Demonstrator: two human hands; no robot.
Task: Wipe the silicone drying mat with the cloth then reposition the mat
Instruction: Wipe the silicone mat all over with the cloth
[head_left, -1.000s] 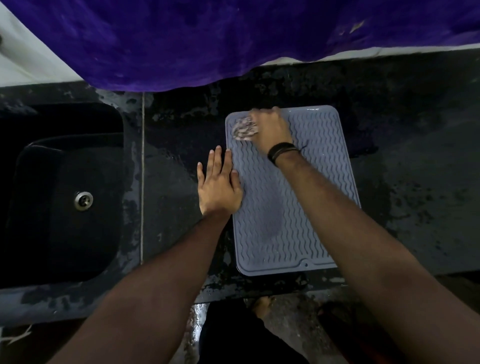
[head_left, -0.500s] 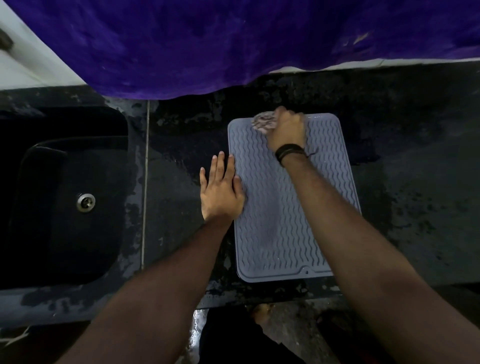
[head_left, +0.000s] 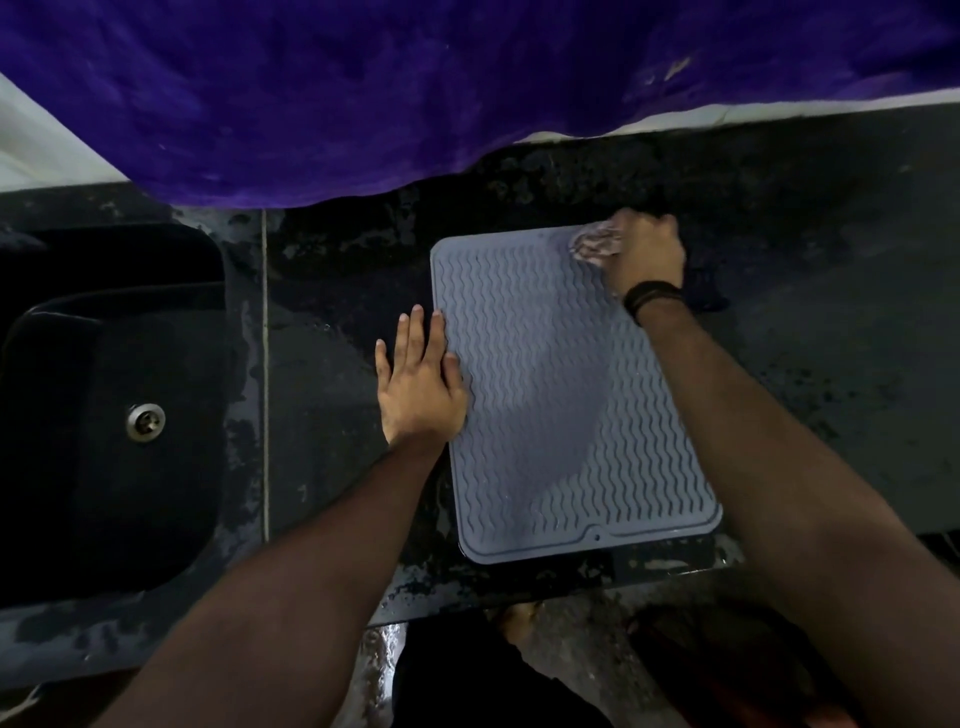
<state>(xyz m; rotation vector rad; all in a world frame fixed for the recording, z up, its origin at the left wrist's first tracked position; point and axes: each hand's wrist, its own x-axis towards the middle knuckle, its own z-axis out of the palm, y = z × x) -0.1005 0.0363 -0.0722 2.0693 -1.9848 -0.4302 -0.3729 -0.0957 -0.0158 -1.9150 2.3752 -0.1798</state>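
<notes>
— Which step?
— Wiping: my right hand (head_left: 644, 254) grips the crumpled pale cloth (head_left: 596, 245) at the grey ribbed silicone mat's (head_left: 561, 395) far right corner; left hand (head_left: 418, 387) flat, pinning its left edge.
— Next?
— Probably sweep nearward, then shift it on the dark tabletop (head_left: 831, 364).

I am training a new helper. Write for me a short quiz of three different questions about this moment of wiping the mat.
1. True or false: the left hand lies flat on the left edge of the grey wavy-ribbed silicone drying mat.
2. Which corner of the mat is the crumpled pale cloth on? A) near left B) far right C) near right
3. Fill in: the round metal drain sits in the dark ____ on the left.

Key
1. True.
2. B; the right hand, with a black wristband, has its grip on the cloth there.
3. sink.
</notes>
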